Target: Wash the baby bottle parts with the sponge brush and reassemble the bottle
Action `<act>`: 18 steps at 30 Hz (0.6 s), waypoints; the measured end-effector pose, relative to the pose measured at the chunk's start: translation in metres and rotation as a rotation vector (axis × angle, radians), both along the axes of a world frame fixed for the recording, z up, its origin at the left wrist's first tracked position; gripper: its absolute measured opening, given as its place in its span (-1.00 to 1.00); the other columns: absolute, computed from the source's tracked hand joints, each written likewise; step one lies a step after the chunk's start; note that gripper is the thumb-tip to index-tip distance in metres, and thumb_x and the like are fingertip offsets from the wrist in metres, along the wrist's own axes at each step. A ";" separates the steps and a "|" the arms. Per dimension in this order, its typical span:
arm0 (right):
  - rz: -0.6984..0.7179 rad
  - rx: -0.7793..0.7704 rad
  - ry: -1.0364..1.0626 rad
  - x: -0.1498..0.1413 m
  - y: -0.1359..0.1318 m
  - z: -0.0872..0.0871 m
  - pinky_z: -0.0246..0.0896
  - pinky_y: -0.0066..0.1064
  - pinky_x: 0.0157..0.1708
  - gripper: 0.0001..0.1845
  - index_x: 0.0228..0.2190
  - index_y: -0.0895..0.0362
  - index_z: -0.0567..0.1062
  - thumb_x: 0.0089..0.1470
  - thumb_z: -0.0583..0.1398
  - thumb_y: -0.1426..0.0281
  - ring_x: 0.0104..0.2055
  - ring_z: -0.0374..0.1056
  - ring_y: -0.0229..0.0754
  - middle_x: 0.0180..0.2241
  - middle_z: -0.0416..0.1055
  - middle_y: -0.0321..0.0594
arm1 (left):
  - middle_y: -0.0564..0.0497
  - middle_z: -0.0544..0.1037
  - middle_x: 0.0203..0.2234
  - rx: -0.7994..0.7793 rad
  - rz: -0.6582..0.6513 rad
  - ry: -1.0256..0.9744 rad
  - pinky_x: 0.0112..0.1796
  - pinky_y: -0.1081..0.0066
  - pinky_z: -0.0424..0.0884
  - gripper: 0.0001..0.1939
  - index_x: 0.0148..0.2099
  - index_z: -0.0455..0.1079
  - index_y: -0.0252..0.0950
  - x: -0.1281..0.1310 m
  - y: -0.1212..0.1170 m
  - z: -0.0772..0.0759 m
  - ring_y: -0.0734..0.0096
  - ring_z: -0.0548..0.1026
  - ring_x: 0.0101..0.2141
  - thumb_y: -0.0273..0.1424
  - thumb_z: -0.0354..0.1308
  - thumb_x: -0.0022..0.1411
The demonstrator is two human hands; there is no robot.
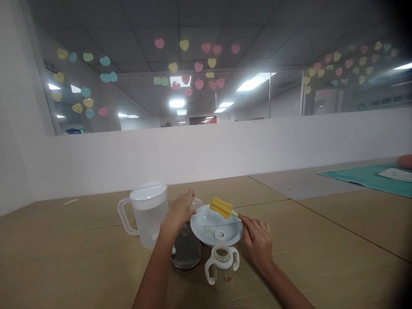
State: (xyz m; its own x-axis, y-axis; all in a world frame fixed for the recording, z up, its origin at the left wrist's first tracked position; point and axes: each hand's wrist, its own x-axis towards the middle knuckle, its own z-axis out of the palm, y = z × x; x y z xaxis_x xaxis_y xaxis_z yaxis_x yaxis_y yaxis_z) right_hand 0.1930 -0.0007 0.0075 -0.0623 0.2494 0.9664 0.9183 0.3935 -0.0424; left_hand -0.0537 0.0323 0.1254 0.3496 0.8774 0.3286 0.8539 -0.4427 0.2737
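My right hand [257, 238] is closed around the thin green handle of a bottle brush with a yellow sponge head [221, 207], raised over a white bowl [196, 229]. Pinched in my left hand [180, 210] is a clear domed bottle cap [197, 203], held at the bowl's far left rim. A white bottle ring [220, 235] lies in the bowl beside pale, thin bits that I cannot make out. Nearer to me stands an uncapped clear baby bottle [222, 270] with two white handles. Under my left wrist is a dark oval tray [187, 249], partly hidden by my forearm.
A lidded translucent pitcher [149, 214] stands left of my left arm. A small flat wooden piece [71, 201] lies far left on the table [322, 249]. At the far right is a teal cloth [357, 175] with a white item on it. A white wall backs the table.
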 end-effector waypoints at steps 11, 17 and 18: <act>-0.063 -0.039 0.034 0.002 0.004 -0.003 0.02 -0.35 -0.34 -0.72 -0.22 0.13 0.49 0.13 0.01 0.45 -0.36 0.29 -0.19 -0.36 0.51 -0.22 | -0.21 0.50 -0.27 -0.366 0.189 0.271 -0.36 0.31 0.35 -0.50 -0.32 0.36 -0.34 -0.002 0.027 -0.033 0.02 0.47 -0.30 -0.68 0.33 -0.45; -0.070 -0.060 0.042 0.003 0.005 -0.004 0.03 -0.34 -0.34 -0.70 -0.21 0.11 0.49 0.13 0.00 0.44 -0.36 0.30 -0.18 -0.37 0.51 -0.21 | -0.14 0.47 -0.12 -0.309 0.074 0.198 -0.21 0.36 0.33 -0.36 -0.06 0.31 -0.25 -0.002 0.038 -0.051 0.13 0.43 -0.13 -0.58 0.31 -0.30; -0.067 -0.064 0.045 0.003 0.005 -0.004 0.03 -0.34 -0.33 -0.70 -0.20 0.11 0.49 0.13 0.00 0.44 -0.35 0.30 -0.18 -0.37 0.51 -0.21 | -0.13 0.46 -0.10 -0.293 0.055 0.185 -0.19 0.38 0.32 -0.33 -0.02 0.29 -0.24 -0.003 0.037 -0.052 0.15 0.42 -0.11 -0.59 0.28 -0.28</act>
State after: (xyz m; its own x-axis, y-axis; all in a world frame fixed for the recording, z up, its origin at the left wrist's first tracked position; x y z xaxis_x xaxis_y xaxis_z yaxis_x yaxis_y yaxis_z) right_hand 0.1958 0.0043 0.0033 -0.0006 0.3125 0.9499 0.9391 0.3265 -0.1068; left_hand -0.0569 0.0697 0.0734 0.3294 0.9442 -0.0048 0.9213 -0.3203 0.2206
